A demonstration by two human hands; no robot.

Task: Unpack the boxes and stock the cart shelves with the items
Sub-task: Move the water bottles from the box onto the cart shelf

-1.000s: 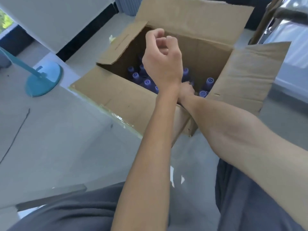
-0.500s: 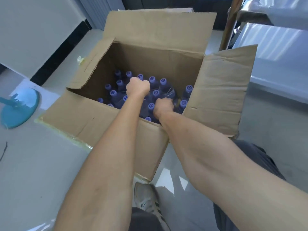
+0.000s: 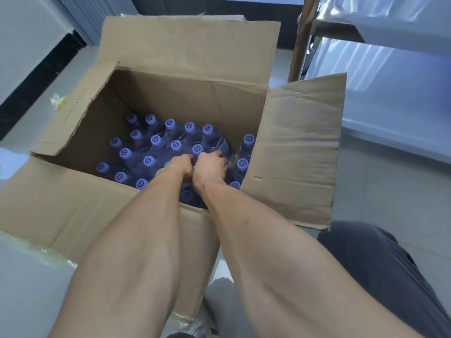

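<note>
Bare forearms; dark grey trousers (image 3: 380, 269); shoe (image 3: 219, 296)

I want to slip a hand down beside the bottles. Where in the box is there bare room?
Gap between the right-wall bottles and the main cluster. Also along the far wall of the box. Crowded where the left hand and right hand grip.

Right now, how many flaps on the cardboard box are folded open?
4: the far flap standing up, the left flap and right flap splayed outward, the near flap folded down toward the person. None seems hidden.
</note>
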